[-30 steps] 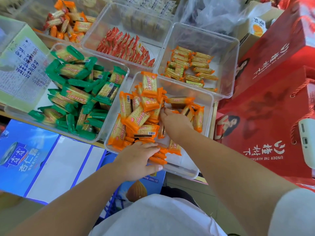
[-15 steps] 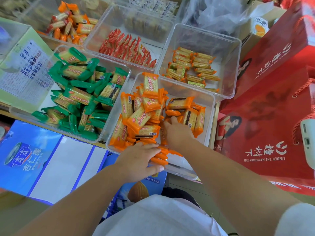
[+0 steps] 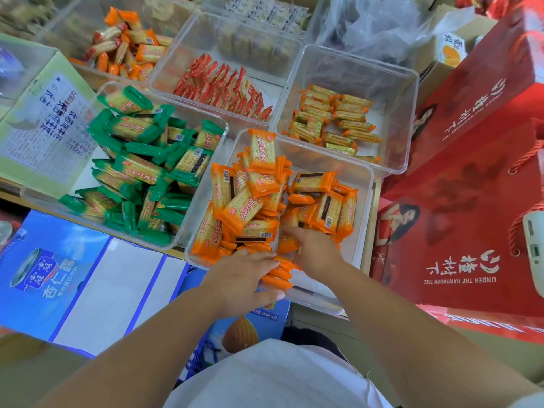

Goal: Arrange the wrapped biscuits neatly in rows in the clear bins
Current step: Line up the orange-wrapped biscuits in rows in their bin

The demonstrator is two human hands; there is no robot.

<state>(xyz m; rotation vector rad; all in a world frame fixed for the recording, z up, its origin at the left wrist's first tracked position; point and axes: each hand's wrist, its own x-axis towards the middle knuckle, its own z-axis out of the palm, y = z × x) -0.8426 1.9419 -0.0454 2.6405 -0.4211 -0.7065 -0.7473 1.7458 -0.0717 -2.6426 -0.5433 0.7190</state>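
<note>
Orange-wrapped biscuits (image 3: 250, 207) mostly lie jumbled; left hand (image 3: 244, 278) presses 1 short near-edge row flat, right hand (image 3: 316, 248) grips 1 packet.

Both bare forearms reach forward, converging; the left hand (image 3: 245, 273) lies palm-down with fingers extended, the right hand (image 3: 316, 248) curls, knuckles up.

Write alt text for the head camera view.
Both hands, left hand and right hand, press orange-wrapped biscuits together in the nearest clear bin. Green-wrapped biscuits fill the bin beside it.
</note>
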